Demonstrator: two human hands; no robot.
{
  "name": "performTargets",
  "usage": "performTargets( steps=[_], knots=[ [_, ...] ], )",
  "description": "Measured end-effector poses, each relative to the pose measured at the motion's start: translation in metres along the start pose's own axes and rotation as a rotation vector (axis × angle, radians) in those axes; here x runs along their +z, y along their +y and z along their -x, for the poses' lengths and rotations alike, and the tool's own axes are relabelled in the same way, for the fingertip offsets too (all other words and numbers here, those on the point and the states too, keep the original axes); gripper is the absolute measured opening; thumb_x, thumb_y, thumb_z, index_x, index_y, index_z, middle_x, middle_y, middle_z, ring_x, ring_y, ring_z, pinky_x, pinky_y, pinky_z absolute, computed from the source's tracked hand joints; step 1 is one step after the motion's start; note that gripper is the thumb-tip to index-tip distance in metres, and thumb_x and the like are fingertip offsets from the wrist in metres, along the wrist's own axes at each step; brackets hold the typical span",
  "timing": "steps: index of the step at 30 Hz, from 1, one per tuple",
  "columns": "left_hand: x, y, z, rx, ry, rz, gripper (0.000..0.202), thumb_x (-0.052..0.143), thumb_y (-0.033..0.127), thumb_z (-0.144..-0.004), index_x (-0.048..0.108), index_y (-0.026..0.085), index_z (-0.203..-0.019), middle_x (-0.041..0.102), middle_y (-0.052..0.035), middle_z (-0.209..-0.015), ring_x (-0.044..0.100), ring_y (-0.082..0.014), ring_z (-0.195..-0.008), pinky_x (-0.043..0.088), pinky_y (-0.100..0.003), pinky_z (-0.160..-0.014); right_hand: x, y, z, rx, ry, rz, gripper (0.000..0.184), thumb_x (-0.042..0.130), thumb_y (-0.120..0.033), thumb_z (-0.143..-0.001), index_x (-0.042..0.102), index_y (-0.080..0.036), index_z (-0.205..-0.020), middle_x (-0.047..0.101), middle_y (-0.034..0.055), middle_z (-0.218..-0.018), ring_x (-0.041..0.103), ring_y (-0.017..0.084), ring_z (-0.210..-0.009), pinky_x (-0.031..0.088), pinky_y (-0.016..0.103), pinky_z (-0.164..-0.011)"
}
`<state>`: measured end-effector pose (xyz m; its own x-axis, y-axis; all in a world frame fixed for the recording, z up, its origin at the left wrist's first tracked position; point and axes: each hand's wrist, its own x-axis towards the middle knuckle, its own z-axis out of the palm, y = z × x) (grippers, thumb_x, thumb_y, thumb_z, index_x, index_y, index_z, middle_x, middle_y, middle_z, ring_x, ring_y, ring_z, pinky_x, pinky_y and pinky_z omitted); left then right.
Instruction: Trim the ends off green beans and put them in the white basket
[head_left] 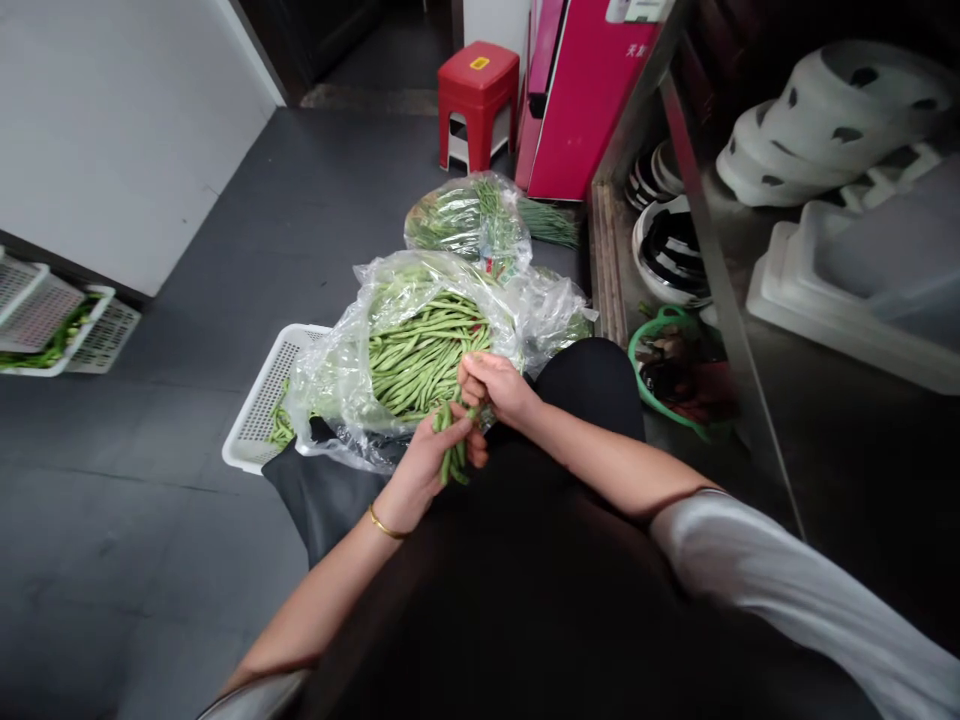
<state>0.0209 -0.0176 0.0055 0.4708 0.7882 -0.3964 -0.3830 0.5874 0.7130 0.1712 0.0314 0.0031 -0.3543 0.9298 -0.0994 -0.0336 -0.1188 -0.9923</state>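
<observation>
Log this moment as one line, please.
left hand: gripping green beans | right hand: curled closed, contents unclear | clear bag: open, more beans inside | white basket: partly covered by bag

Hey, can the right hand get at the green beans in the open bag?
Probably yes: the right hand is close to the plastic bag, whose open mouth leaves the green beans uncovered.

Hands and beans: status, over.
Left hand gripping a few beans. Right hand curled shut beside it. Bean pile in open bag. Nothing seen in the way.
</observation>
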Motion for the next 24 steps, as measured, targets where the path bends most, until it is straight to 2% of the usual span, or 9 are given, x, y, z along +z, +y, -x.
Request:
performTargets(
  steps=[2, 4, 6, 8, 11, 14, 17, 20, 24],
  knots=[
    [-0.013, -0.001, -0.001, 0.022, 0.03, 0.093, 0.03, 0.072, 0.031, -0.069, 0.052, 0.015, -0.084, 0.051, 0.005, -0.052, 0.046, -0.0078, -0.038, 0.037, -0.018, -0.038, -0.018, -0.001, -0.009, 0.121, -0.332, 0.244, 0.038, 0.047, -0.053, -0.083, 0.057, -0.017, -0.075, 0.042, -0.006, -0.046, 0.045, 0.01, -0.043, 0.037, 0.021, -0.047],
    [-0.025, -0.001, -0.001, 0.033, 0.037, 0.155, 0.032, 0.074, 0.03, -0.067, 0.053, 0.015, -0.086, 0.041, 0.0086, -0.048, 0.036, -0.0041, -0.035, 0.03, -0.016, -0.036, -0.029, -0.002, -0.02, 0.143, -0.494, 0.656, 0.023, 0.059, -0.039, -0.078, 0.063, -0.016, -0.082, 0.058, -0.0011, -0.059, 0.056, 0.013, -0.056, 0.042, 0.023, -0.056],
    [-0.032, -0.001, -0.001, 0.008, 0.026, 0.131, 0.028, 0.075, 0.026, -0.066, 0.053, 0.015, -0.08, 0.034, 0.01, -0.044, 0.029, -0.0026, -0.034, 0.024, -0.015, -0.035, -0.025, -0.001, -0.038, 0.039, -0.369, 0.971, 0.019, 0.057, -0.028, -0.08, 0.064, -0.018, -0.096, 0.067, 0.0039, -0.083, 0.061, 0.017, -0.077, 0.044, 0.026, -0.069],
    [-0.033, -0.001, -0.001, -0.027, 0.019, 0.058, 0.025, 0.074, 0.022, -0.067, 0.051, 0.015, -0.071, 0.031, 0.0104, -0.041, 0.025, -0.002, -0.033, 0.021, -0.015, -0.035, -0.004, 0.005, -0.062, -0.074, -0.237, 1.112, 0.026, 0.049, -0.024, -0.086, 0.059, -0.02, -0.11, 0.065, 0.0067, -0.105, 0.06, 0.019, -0.094, 0.044, 0.029, -0.078],
    [-0.031, -0.002, 0.0, -0.075, 0.021, -0.021, 0.026, 0.074, 0.022, -0.066, 0.049, 0.015, -0.067, 0.03, 0.0102, -0.041, 0.024, -0.0017, -0.032, 0.02, -0.015, -0.035, 0.034, 0.017, -0.097, -0.1, -0.344, 1.227, 0.035, 0.051, -0.024, -0.085, 0.052, -0.017, -0.119, 0.065, 0.0108, -0.108, 0.061, 0.021, -0.089, 0.045, 0.029, -0.072],
    [-0.036, -0.003, 0.0, -0.141, 0.069, -0.007, 0.025, 0.074, 0.023, -0.065, 0.051, 0.014, -0.068, 0.031, 0.0101, -0.042, 0.026, -0.0019, -0.032, 0.02, -0.014, -0.034, 0.045, 0.024, -0.107, -0.137, -0.421, 1.253, 0.029, 0.052, -0.022, -0.084, 0.056, -0.011, -0.111, 0.067, 0.0141, -0.097, 0.061, 0.021, -0.08, 0.044, 0.029, -0.067],
    [-0.045, -0.005, -0.003, -0.169, 0.187, 0.063, 0.025, 0.074, 0.022, -0.064, 0.055, 0.012, -0.075, 0.036, 0.0093, -0.043, 0.031, -0.0025, -0.033, 0.023, -0.015, -0.034, 0.025, 0.025, -0.079, -0.225, -0.318, 1.11, 0.024, 0.051, -0.03, -0.086, 0.062, -0.011, -0.095, 0.067, 0.0112, -0.087, 0.06, 0.018, -0.076, 0.041, 0.027, -0.067],
    [-0.047, -0.01, -0.013, -0.144, 0.303, 0.116, 0.027, 0.075, 0.025, -0.062, 0.055, 0.011, -0.074, 0.045, 0.0067, -0.047, 0.033, -0.0022, -0.033, 0.025, -0.015, -0.033, 0.006, 0.024, -0.028, -0.183, -0.187, 0.843, 0.027, 0.051, -0.037, -0.086, 0.064, -0.014, -0.088, 0.065, 0.0039, -0.074, 0.057, 0.012, -0.067, 0.04, 0.022, -0.065],
    [-0.036, -0.015, -0.026, -0.164, 0.285, 0.094, 0.031, 0.076, 0.03, -0.061, 0.05, 0.013, -0.062, 0.045, 0.0059, -0.042, 0.036, -0.0037, -0.032, 0.029, -0.016, -0.033, 0.009, 0.024, 0.026, -0.294, -0.24, 0.676, 0.016, 0.059, -0.029, -0.08, 0.061, -0.014, -0.083, 0.061, 0.0038, -0.08, 0.054, 0.01, -0.067, 0.042, 0.021, -0.065]
  ],
)
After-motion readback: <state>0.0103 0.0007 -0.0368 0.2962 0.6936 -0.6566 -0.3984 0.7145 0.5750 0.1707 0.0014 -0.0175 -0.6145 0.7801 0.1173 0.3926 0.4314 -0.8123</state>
